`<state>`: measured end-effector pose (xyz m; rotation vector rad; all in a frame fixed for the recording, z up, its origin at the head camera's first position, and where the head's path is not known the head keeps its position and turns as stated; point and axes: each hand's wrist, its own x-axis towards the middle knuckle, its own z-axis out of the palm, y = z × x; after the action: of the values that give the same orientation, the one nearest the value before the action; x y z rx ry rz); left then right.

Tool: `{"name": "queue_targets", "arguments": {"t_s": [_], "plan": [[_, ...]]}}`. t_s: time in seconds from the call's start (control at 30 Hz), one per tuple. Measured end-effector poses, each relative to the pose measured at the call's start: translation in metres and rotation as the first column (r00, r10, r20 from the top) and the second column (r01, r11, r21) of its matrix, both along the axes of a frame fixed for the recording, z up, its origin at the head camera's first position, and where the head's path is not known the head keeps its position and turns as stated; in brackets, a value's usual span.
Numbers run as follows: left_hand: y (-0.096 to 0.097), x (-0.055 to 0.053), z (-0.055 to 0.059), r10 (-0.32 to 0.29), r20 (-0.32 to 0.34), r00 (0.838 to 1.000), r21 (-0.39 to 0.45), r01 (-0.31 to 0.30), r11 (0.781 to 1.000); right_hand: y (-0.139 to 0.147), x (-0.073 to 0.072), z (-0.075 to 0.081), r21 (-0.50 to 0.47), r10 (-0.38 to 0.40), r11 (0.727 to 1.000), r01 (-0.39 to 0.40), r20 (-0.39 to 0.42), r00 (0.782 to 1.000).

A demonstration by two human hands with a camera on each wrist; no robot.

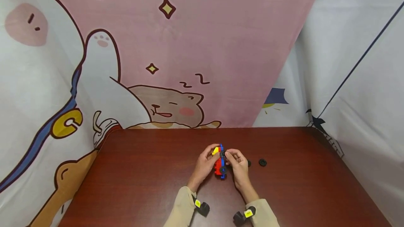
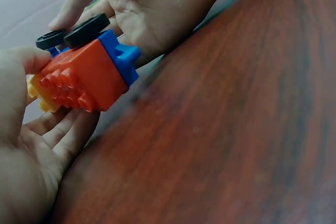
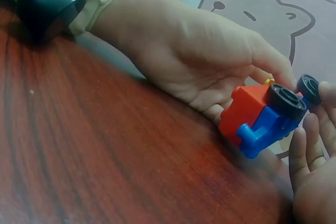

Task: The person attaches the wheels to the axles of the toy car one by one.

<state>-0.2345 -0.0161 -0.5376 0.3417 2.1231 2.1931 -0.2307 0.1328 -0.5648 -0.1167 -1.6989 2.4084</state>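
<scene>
My left hand (image 1: 203, 168) grips a toy car (image 1: 217, 166) built of red, blue and yellow blocks, held on its side above the table. Its studded red block (image 2: 92, 72) faces the left wrist camera, while the blue base (image 3: 268, 127) shows in the right wrist view. One black wheel (image 3: 286, 100) sits on the base near the car's closer end. At the farther end, my right hand (image 1: 240, 171) pinches a second black wheel (image 3: 310, 88) against the car's side, between thumb and fingers. Part of the yellow block is hidden behind my left fingers.
Two loose black wheels lie on the brown table (image 1: 151, 174) right of my right hand: one wheel (image 1: 262, 162) in full view, the other wheel (image 1: 249, 163) partly covered by the hand. A printed cloth (image 1: 233, 62) hangs behind the table's far edge.
</scene>
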Motion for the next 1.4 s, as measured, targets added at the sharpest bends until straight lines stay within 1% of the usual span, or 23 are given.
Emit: {"name": "queue_targets", "arguments": {"t_s": [0.1,0.23,0.37,0.5,0.57,0.63,0.73,0.87,0.97,1.1,1.17,1.3,1.4], "plan": [[-0.0014,0.0004,0.0007,-0.019,-0.01,1.0,-0.042,0.018,0.999,-0.0008,-0.0001,-0.0001,0.001,0.003,1.0,-0.003,-0.002,1.0],[-0.0023,0.0014,0.0015,-0.029,-0.009,1.0,-0.051,0.029,0.998,-0.0017,0.0,-0.0006,0.003,-0.014,1.0,0.014,-0.011,1.0],[-0.0023,0.0014,0.0025,-0.032,0.008,0.999,-0.025,0.032,0.999,-0.0028,0.0009,-0.0014,0.072,-0.017,0.997,0.02,-0.038,0.999],[-0.0019,0.0003,0.003,-0.019,0.014,1.0,-0.021,0.019,1.0,-0.0038,0.0017,-0.0028,0.156,0.005,0.988,0.005,-0.062,0.998],[-0.0019,0.0,0.0031,-0.012,0.015,1.0,-0.022,0.012,1.0,-0.004,0.0018,-0.0026,0.195,0.022,0.981,-0.01,-0.057,0.998],[-0.0019,0.0002,0.003,-0.008,0.014,1.0,-0.018,0.009,1.0,-0.0039,0.0017,-0.0029,0.23,0.038,0.973,-0.029,-0.035,0.999],[-0.0021,0.0005,0.0034,-0.007,0.006,1.0,-0.019,0.007,1.0,-0.0041,0.0014,-0.0026,0.262,0.049,0.964,-0.044,-0.011,0.999],[-0.0029,0.0016,0.0041,-0.005,-0.007,1.0,-0.037,0.004,0.999,-0.0049,0.0024,-0.0018,0.28,0.044,0.959,-0.045,0.008,0.999],[-0.0033,0.002,0.0041,-0.003,-0.009,1.0,-0.046,0.003,0.999,-0.0054,0.0033,-0.0015,0.299,0.038,0.953,-0.036,0.0,0.999],[-0.0029,0.0012,0.0032,-0.01,-0.003,1.0,-0.022,0.01,1.0,-0.0052,0.0042,-0.0021,0.353,0.057,0.935,-0.041,-0.035,0.998],[-0.0027,0.0007,0.0031,-0.013,-0.001,1.0,-0.001,0.013,1.0,-0.0046,0.0045,-0.003,0.385,0.085,0.921,-0.064,-0.039,0.996],[-0.0029,0.0006,0.003,-0.013,-0.007,1.0,0.015,0.013,1.0,-0.003,0.0046,-0.0053,0.443,0.137,0.889,-0.115,-0.017,0.99],[-0.0032,0.001,0.0034,-0.014,-0.013,1.0,0.006,0.014,1.0,-0.0023,0.0046,-0.007,0.459,0.149,0.879,-0.129,-0.008,0.989]]}}
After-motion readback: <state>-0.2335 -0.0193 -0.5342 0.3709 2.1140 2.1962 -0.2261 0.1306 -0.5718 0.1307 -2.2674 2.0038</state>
